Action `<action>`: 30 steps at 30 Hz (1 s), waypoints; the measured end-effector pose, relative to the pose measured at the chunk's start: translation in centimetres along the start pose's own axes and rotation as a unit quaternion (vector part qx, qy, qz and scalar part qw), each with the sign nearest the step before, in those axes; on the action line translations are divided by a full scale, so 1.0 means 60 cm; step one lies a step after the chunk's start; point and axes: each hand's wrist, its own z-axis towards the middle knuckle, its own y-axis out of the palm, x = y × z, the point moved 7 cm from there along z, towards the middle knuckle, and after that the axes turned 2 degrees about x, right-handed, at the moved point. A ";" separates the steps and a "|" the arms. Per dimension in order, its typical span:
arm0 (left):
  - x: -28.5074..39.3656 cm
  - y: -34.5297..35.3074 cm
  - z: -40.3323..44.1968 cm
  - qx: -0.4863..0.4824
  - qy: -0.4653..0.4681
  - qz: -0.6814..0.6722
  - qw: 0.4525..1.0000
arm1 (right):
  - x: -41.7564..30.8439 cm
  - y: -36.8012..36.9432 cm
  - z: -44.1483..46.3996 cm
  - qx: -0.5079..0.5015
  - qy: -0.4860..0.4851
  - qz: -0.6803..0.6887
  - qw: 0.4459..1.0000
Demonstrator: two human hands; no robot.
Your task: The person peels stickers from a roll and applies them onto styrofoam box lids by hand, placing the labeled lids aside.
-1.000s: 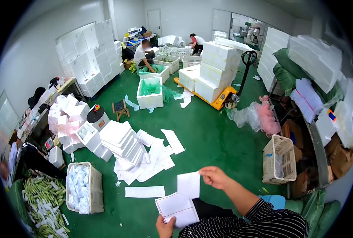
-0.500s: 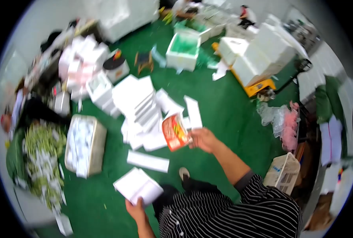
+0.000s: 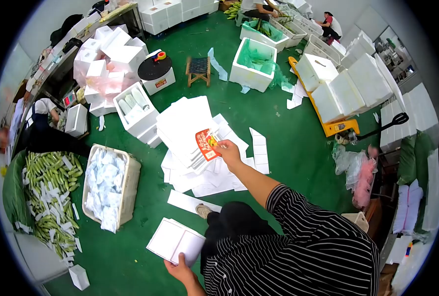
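I see R hand (image 3: 229,154) pinched tight on card (image 3: 205,144), 1 o'clock from wad (image 3: 172,240), which L hand (image 3: 181,270) clamps, thumb on top. Card's prob. light, slick, bendy; I'd hold its 3 o'clock edge.

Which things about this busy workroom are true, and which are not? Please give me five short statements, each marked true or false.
1. The person's right hand holds a red printed card. True.
2. The person's left hand is empty. False: it holds a small white stack.
3. Pale packets are heaped in a plastic crate. True.
4. The small stool lies on its side. False: it stands upright on its legs.
5. White boxes sit on a yellow pallet truck. True.
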 end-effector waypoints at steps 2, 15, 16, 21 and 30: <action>0.022 0.035 0.034 -0.022 -0.012 0.026 0.999 | -0.007 0.051 0.085 0.020 -0.016 -0.101 0.995; 0.065 0.253 0.138 0.014 -0.135 0.260 0.956 | 0.212 0.235 0.505 0.045 -0.100 -0.352 0.930; 0.053 0.273 0.144 0.006 -0.148 0.227 0.963 | 0.220 0.239 0.512 0.029 -0.060 -0.389 0.919; 0.053 0.313 0.166 0.012 -0.178 0.186 0.966 | 0.174 0.276 0.489 0.011 0.009 -0.564 0.826; 0.068 0.362 0.177 0.033 -0.189 0.199 0.961 | 0.165 0.353 0.506 -0.092 -0.268 -0.611 0.739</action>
